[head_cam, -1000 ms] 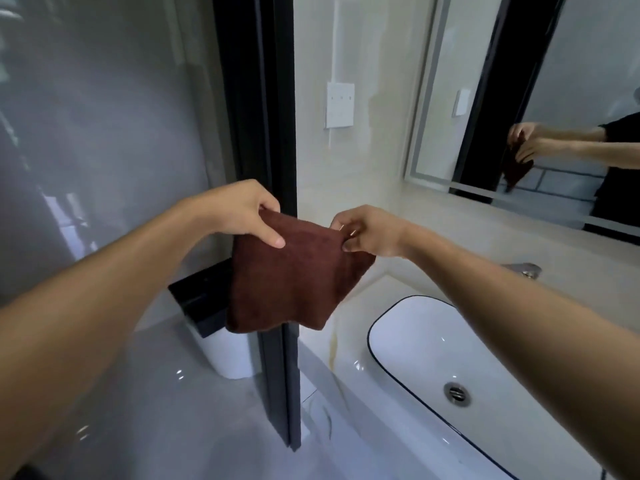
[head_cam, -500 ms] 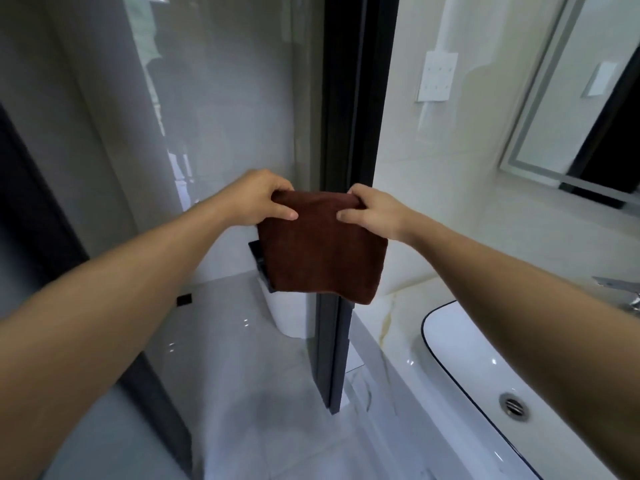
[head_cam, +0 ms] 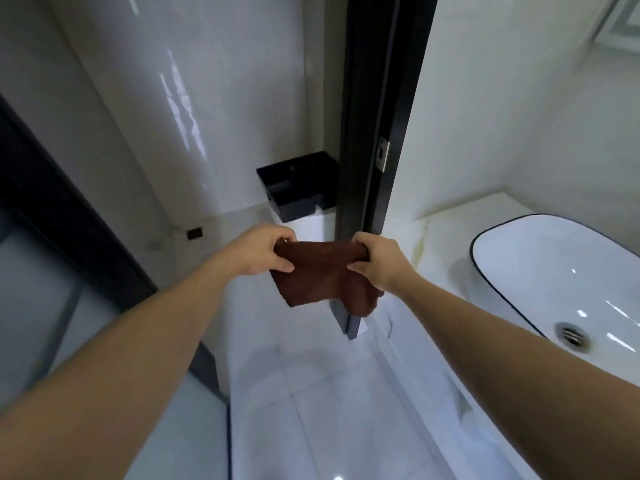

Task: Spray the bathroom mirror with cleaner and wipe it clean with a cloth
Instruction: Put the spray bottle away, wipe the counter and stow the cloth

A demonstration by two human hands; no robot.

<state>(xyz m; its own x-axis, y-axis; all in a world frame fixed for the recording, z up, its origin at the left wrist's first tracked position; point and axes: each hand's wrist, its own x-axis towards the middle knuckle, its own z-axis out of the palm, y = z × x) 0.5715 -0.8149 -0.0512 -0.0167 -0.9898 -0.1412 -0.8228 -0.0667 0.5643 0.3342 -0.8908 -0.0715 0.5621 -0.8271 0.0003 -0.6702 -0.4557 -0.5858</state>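
Both arms reach forward into the middle of the view, holding a dark brown cloth stretched between them. The left hand grips the cloth's left upper corner, its fingers curled over the top edge with the thumb below. The right hand grasps the right upper corner the same way, bunching the fabric in its curled fingers. The cloth hangs down from this top edge in loose folds, its lower right part drooping a little further than the left. It is held in the air in front of a black vertical door frame, above the pale glossy floor.

Beyond the hands, on the far side, a white bin with a black lid stands against the wall just left of the frame. To the right, a white basin with a thin dark rim sits on a pale marble tabletop, its metal drain showing near the right edge. At the top right corner, only a sliver of the mirror's frame is in view, well apart from the cloth.
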